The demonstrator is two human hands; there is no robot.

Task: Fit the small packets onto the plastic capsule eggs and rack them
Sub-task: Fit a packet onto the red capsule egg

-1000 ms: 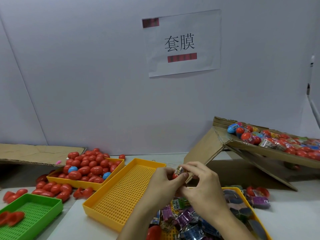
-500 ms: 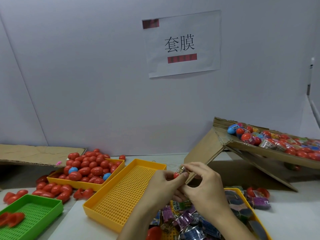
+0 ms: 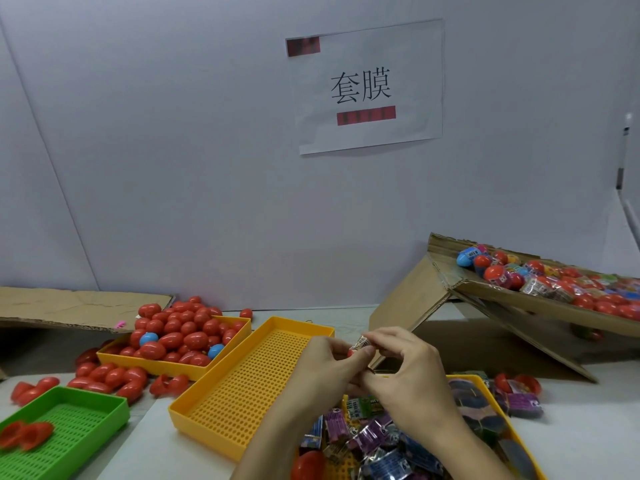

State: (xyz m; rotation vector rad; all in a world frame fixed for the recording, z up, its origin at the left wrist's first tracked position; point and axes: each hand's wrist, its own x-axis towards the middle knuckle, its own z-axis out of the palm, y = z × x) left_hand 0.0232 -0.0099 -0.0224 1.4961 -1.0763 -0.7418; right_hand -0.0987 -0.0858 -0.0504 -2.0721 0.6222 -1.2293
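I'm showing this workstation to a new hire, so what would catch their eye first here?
Probably the paper sign with large characters on the back wall, then the yellow tray heaped with red capsule eggs at left. In the foreground, the left hand and right hand pinch a small packet on one egg above an empty yellow perforated tray.

Packing workstation, printed station sign (image 3: pixel 369 86) on partition, sorting trays (image 3: pixel 249 382), cardboard chute (image 3: pixel 512 306) of capsule eggs (image 3: pixel 554 285)

glossy plastic eggs (image 3: pixel 180 337), matt cardboard ramp (image 3: pixel 408 306), seemingly foil packets (image 3: pixel 374 434).
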